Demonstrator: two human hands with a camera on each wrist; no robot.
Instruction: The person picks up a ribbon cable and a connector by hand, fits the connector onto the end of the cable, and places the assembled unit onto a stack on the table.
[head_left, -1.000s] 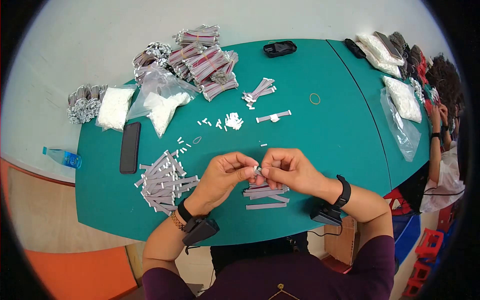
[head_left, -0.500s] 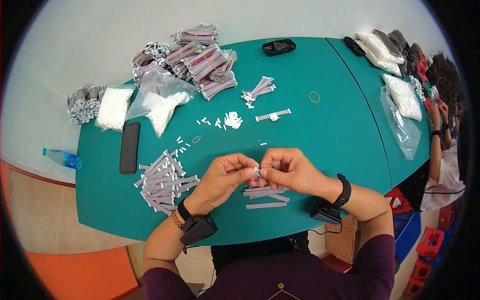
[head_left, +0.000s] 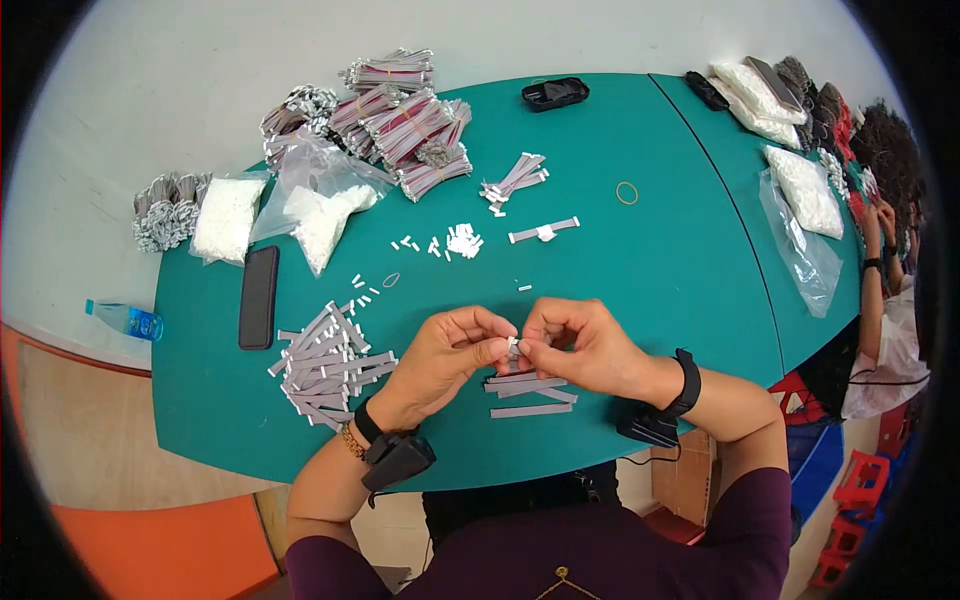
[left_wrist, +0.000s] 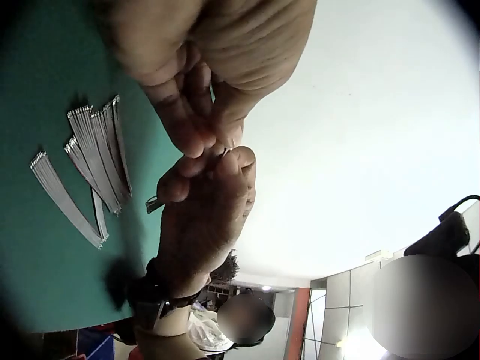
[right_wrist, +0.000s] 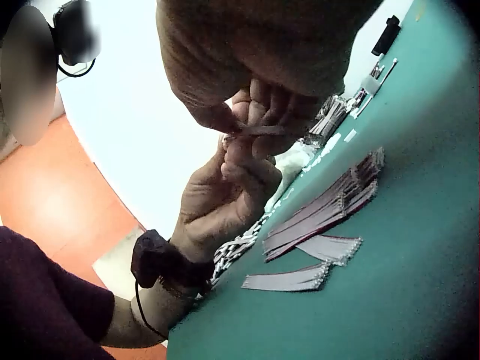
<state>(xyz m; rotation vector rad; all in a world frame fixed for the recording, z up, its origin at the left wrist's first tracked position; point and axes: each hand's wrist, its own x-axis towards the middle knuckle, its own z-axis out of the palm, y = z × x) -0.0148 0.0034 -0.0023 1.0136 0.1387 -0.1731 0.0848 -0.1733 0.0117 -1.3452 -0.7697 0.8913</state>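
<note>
Fingertips of both hands meet over the green table in the head view. The left hand (head_left: 452, 358) and the right hand (head_left: 580, 345) pinch a small white connector (head_left: 514, 345) between them. In the right wrist view a short flat ribbon cable (right_wrist: 262, 130) runs under the right hand's fingers; its far end is hidden by them. Just below the hands lie several grey ribbon cables (head_left: 530, 410), some with a dark red edge. Left of the left hand spreads a pile of grey cables with white ends (head_left: 330, 365).
Loose white connectors (head_left: 463, 241) and a single cable (head_left: 560, 230) lie beyond the hands. Bundled cables (head_left: 410, 125), bags of white parts (head_left: 230, 218) and a phone (head_left: 259, 298) are at the left. A rubber band (head_left: 627, 193) and black case (head_left: 555, 94) lie farther back.
Both hands stay nearly in place, their fingertips shifting slightly around the white connector. The connector shows a little more upright between the fingers than before.
</note>
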